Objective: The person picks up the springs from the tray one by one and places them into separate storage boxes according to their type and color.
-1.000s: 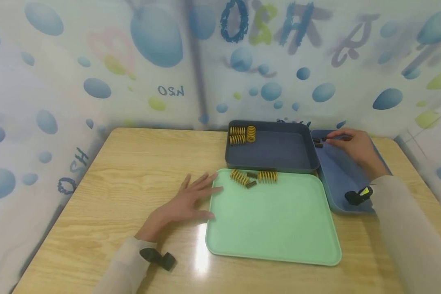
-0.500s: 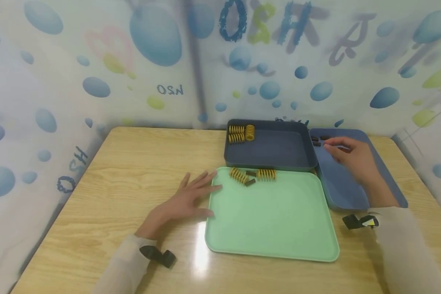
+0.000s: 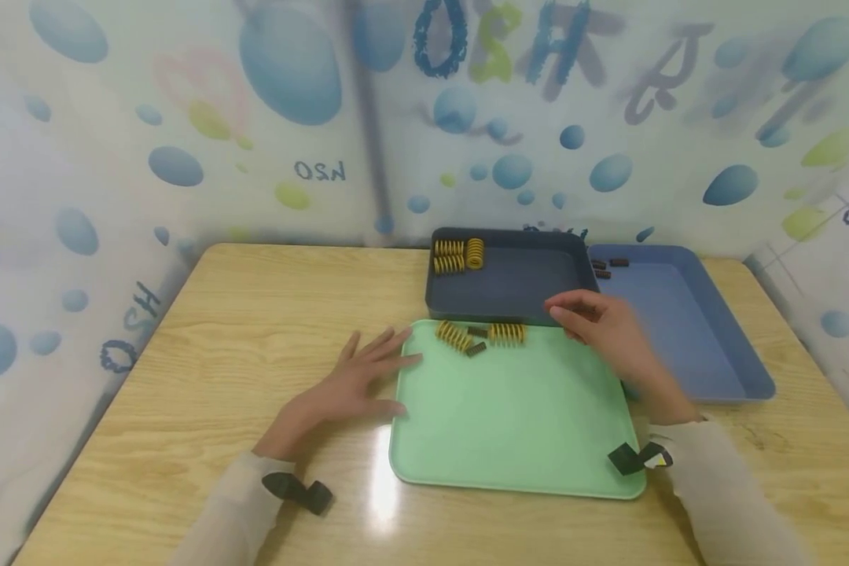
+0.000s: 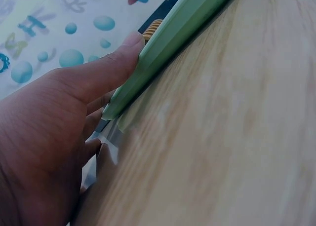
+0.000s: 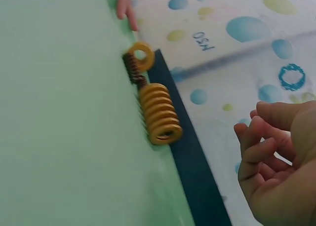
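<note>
Spring (image 3: 507, 335) nearest right hand (image 3: 604, 326) parallels far rim of green tray (image 3: 516, 417).

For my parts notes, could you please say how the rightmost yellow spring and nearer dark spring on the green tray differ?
The yellow spring is brightly coloured, the dark spring brownish. The yellow spring is thicker and longer than the dark spring. The yellow spring lies along the green tray's far edge; the dark spring slants. Both are coils lying on their sides.
</note>
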The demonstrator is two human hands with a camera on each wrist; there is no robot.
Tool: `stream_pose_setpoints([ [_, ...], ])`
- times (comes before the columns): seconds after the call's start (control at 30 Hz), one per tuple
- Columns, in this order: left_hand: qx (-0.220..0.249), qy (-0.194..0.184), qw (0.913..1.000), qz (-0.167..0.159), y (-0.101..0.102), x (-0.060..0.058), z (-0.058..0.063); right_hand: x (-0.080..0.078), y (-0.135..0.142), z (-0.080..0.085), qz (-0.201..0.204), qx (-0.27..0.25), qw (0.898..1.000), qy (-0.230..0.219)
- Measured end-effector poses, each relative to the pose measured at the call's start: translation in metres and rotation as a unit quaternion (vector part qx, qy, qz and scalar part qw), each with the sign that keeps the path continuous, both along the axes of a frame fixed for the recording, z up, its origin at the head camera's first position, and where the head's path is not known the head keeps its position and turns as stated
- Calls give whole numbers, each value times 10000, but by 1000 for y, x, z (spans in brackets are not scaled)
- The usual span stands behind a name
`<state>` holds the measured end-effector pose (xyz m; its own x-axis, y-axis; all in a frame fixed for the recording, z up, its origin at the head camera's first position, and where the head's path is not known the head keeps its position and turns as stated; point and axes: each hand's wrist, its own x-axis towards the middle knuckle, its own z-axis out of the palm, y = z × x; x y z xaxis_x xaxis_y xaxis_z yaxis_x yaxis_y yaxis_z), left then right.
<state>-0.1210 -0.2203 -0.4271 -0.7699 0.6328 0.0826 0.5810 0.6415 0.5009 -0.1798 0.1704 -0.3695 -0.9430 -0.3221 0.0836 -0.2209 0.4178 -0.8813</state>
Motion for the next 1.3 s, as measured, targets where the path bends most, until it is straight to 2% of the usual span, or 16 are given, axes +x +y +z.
stream_pose_setpoints([
  [0.33, 49, 52, 10000, -43, -1, -2, -4, 0, -10, -26, 242, -54, 9988, -428],
  [0.63, -37, 9, 10000, 13, -1, -2, -1, 15, -27, -16, 426, -70, 9990, 114],
  [0.9, -54, -18, 10000, 9, 0, -2, -3, 7, -22, -41, 461, 179, 9988, 0],
  [1.3, -34, -30, 10000, 3, -1, -3, -4, 7, -23, -45, 608, -135, 9973, 402],
])
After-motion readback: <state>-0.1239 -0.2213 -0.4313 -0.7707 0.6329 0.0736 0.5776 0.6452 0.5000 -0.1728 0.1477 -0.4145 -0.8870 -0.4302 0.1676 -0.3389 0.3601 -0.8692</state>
